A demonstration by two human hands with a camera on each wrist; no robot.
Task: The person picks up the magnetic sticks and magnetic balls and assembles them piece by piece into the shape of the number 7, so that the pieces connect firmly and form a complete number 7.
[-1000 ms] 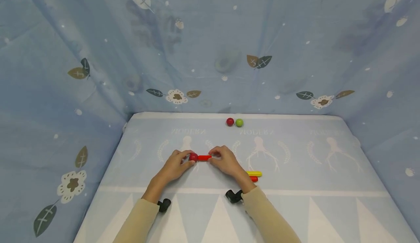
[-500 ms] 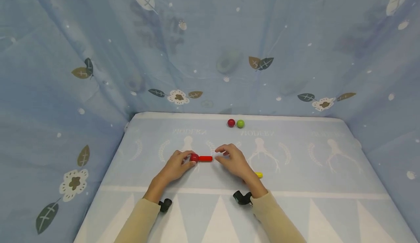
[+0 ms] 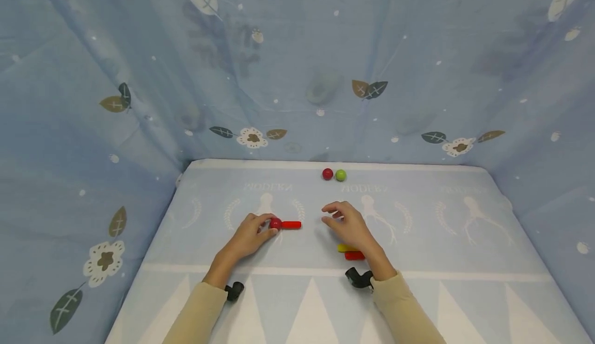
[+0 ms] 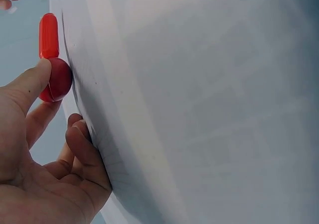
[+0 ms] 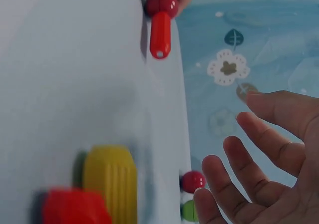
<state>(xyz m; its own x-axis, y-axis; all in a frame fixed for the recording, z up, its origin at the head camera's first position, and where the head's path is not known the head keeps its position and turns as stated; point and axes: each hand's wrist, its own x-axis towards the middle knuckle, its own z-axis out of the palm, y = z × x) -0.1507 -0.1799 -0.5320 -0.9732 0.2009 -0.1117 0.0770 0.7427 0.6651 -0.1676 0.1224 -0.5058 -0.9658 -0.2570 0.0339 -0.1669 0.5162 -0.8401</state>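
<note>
Grip of the left hand [image 3: 248,236], left of centre in the head view: nearly closed, with thumb and forefinger pinching a red ball [image 3: 276,223] from opposite sides; the other fingers curl loosely below the ball in the left wrist view. Red rod [image 3: 292,224]: set end-on against the ball, pointing toward the right of the head view, its far end free of either hand. Seen from the left wrist, the rod stands above the ball at upper left; seen from the right wrist, both lie at top centre, with the rod's blunt tip facing the camera. Grip of the right hand [image 3: 347,224]: just right of centre, well parted, thumb and fingers gently bent and spread, holding nothing. Beneath the right wrist, a yellow rod [image 3: 346,248] and a second red rod [image 3: 355,256] lie side by side, each partly hidden in the head view by the forearm. Near the far edge of the surface [image 3: 441,246], at upper centre, a far red ball [image 3: 327,174] sits just left of a green ball [image 3: 341,175]. Lower in the frame, a black device [image 3: 359,278] shows beside the right sleeve [image 3: 406,308]. Background: blue cloth [image 3: 288,49], printed with leaves and flowers.
</note>
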